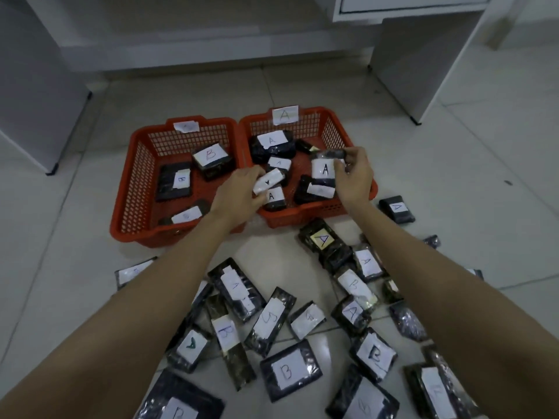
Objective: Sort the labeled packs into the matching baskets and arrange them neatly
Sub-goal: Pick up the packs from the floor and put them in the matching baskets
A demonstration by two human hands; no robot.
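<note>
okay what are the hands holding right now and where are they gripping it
Each holds an A-labeled pack over the right basket. The left hand grips a small pack by its near end; the right hand pinches a larger pack by its right edge.

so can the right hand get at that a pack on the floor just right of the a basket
Probably yes, but not yet: the right hand is busy holding a pack over the A basket. The floor pack lies uncovered beside it.
</note>
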